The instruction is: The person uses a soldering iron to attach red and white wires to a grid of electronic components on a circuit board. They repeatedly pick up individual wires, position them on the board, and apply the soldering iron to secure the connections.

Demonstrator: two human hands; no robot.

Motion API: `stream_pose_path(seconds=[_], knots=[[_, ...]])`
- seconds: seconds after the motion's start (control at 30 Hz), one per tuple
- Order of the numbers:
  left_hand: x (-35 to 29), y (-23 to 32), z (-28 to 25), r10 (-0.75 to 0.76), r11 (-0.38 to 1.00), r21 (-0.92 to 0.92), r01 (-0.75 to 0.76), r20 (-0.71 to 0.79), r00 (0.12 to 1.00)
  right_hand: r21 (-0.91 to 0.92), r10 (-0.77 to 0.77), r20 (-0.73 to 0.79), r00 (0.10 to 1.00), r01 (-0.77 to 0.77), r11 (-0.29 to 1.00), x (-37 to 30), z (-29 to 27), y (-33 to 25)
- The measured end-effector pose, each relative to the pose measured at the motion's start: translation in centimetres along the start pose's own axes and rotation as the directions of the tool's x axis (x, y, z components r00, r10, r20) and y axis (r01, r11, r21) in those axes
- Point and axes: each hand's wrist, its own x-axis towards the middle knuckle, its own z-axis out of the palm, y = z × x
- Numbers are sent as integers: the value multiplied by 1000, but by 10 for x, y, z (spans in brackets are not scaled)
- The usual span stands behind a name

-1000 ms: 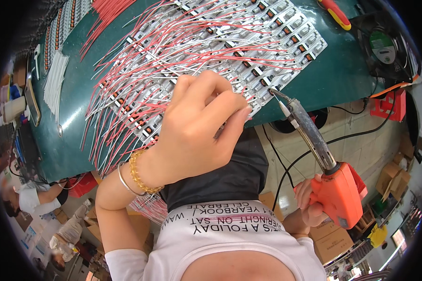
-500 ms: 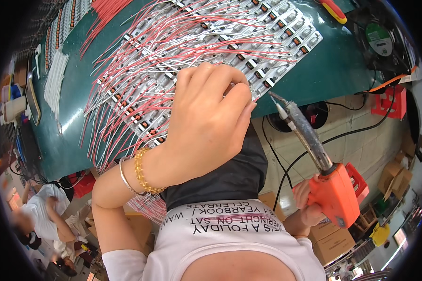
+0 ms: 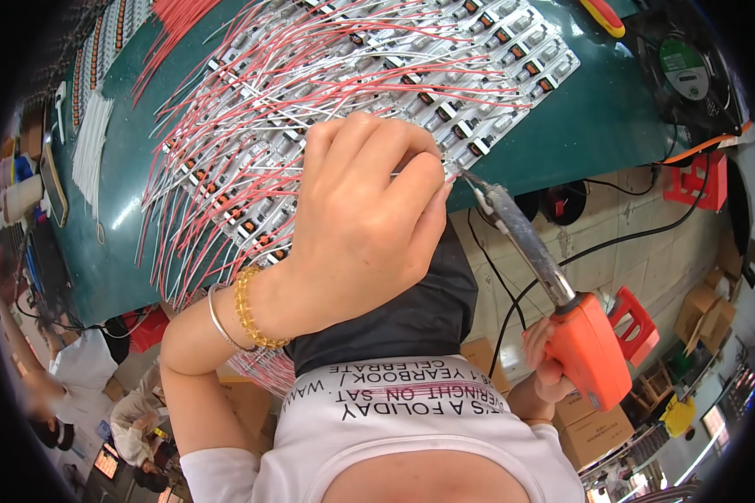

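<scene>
My left hand (image 3: 369, 205) is closed in a pinch over the near edge of the tray of small parts (image 3: 524, 117). A short bit of red wire (image 3: 452, 178) shows at its fingertips; the rest is hidden behind the fingers. My right hand (image 3: 547, 360) is wrapped round the orange grip of a soldering gun (image 3: 591, 348). The gun's metal barrel slants up and left, and its tip is close to the pinched fingertips. Whether tip and wire touch I cannot tell. Many red and white wires (image 3: 252, 126) fan leftward over the tray's rows of small metal parts.
Bundles of red wires (image 3: 164, 33) and white wires (image 3: 92, 142) lie on the green table (image 3: 604, 134). A black fan (image 3: 684, 75) and red-yellow handled tool (image 3: 604, 15) are at the far right. A red stool (image 3: 696, 180) and black cable are beyond the edge. Another person (image 3: 75, 369) is at left.
The soldering gun has shifted left, bringing its tip nearer to my left fingertips. My left hand keeps its pinch. At the left, the other person's arm has moved.
</scene>
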Motion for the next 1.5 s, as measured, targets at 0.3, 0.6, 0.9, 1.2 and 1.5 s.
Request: stream_pose_path(seconds=[0.3, 0.6, 0.9, 1.2, 1.5], knots=[[2, 1, 2, -4, 1000, -13, 4, -1, 1000, 155, 35, 82, 996, -47, 987, 14, 5, -8], [7, 6, -27, 22, 978, 209, -20, -11, 1000, 407, -136, -44, 990, 143, 902, 51, 21, -9], [45, -42, -31, -25, 900, 436, -2, 56, 998, 452, -142, -125, 982, 184, 873, 65, 33, -4], [34, -5, -59, 95, 930, 301, -211, 357, 929, 466, -98, -194, 976, 179, 866, 66, 39, -5], [37, -70, -111, -124, 987, 120, 111, 109, 986, 552, -42, -150, 988, 119, 825, 72, 41, -6]])
